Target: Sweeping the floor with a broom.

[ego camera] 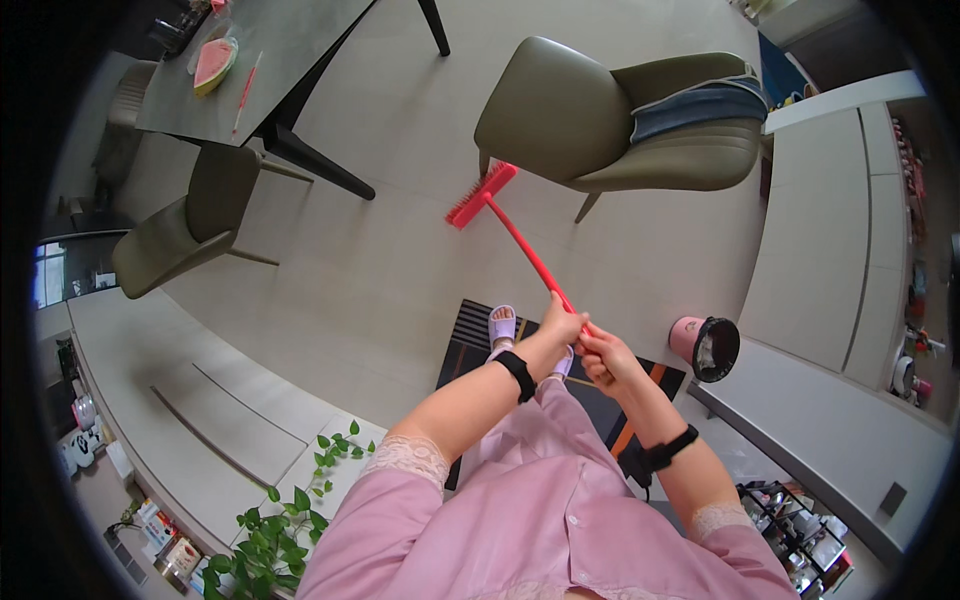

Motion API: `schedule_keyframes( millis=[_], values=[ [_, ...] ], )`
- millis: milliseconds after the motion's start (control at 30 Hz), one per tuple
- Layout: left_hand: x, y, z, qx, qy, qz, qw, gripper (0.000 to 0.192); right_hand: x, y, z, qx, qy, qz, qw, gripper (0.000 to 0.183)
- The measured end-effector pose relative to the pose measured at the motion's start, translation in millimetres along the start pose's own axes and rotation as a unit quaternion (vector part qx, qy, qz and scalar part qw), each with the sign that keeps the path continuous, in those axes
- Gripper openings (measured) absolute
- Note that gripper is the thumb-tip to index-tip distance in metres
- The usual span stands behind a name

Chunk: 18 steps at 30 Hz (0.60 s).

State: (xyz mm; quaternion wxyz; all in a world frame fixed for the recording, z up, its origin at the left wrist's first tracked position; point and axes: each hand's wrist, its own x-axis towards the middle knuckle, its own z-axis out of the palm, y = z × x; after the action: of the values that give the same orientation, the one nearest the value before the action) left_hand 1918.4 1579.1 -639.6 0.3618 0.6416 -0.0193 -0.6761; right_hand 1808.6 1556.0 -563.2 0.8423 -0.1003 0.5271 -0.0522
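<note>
Both of my hands grip the upper part of a red broom handle (529, 251) in front of my body. My left hand (564, 324) holds it a little farther down the shaft. Close behind, my right hand (609, 358) wraps around the upper end. The handle slants away to a red broom head (484, 196) with bristles, which lies on the pale tiled floor (390, 277). One end of the head reaches beside the front leg of an olive-green chair (551, 112). A dark cloth (694, 106) hangs over that chair's arm or back.
A dark striped mat (472, 367) lies under my feet. A pink trash bin (686, 337) with a black liner stands at right, beside white cabinets (817, 240). At upper left are a grey table (277, 52) with a watermelon piece (215, 64) and another chair (187, 217). A trailing plant (277, 536) hangs at lower left.
</note>
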Motion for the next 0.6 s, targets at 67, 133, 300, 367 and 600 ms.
schedule_keyframes(
  millis=[67, 133, 300, 367, 600],
  values=[
    [27.4, 4.3, -20.0, -0.029, 0.05, 0.037, 0.998, 0.037, 34.2, -5.9, 12.3, -0.004, -0.01, -0.009, 1.0, 0.014],
    [50.7, 16.5, -31.2, -0.031, 0.028, 0.015, 0.999, 0.038, 60.4, -16.7, 15.2, 0.048, -0.023, 0.007, 0.999, 0.013],
    [87.3, 28.1, -30.6, -0.044, 0.01, 0.0, 0.999, 0.049, 86.2, -35.9, 14.6, 0.046, 0.018, 0.013, 0.999, 0.016],
    [90.0, 23.3, -21.4, -0.023, 0.022, -0.023, 0.999, 0.051, 83.3, -37.9, 10.0, 0.088, 0.031, 0.042, 0.995, 0.014],
    [25.8, -5.0, 16.6, -0.009, -0.071, -0.063, 0.995, 0.058, 14.3, -8.1, -16.1, 0.099, 0.074, 0.063, 0.99, 0.012]
  ],
)
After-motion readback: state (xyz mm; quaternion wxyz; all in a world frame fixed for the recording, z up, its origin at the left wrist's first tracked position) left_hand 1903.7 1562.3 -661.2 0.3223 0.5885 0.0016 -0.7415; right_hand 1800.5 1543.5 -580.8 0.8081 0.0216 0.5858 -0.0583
